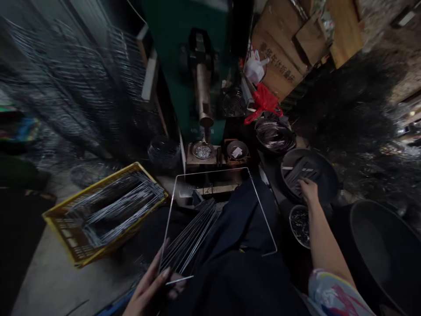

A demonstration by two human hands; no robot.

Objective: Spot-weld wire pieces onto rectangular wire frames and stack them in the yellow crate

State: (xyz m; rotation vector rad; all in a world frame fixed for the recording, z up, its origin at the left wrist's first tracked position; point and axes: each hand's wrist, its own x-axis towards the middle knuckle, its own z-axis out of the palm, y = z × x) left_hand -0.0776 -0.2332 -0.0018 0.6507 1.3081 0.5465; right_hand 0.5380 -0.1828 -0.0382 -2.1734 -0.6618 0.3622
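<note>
My left hand [153, 287] is low at the frame's bottom, fingers pinched on one end of a bent wire frame [259, 206] that spans my lap. A bundle of straight wire rods [192, 235] leans against my dark trousers beside it. My right hand [307, 191] reaches out to a dark round basin [329, 175] holding short metal rods [301, 171]; its fingers curl down onto those rods. Right under my forearm lies a small bowl of metal bits [298, 224].
A yellow crate [66, 215] of bent wire frames sits at left. Ahead stands a green press machine [202, 94] with a dish of small parts [203, 151] under it. Coiled wire [274, 136], a red bag [263, 101], cardboard boxes [279, 57] and a large black tub [384, 254] are to the right.
</note>
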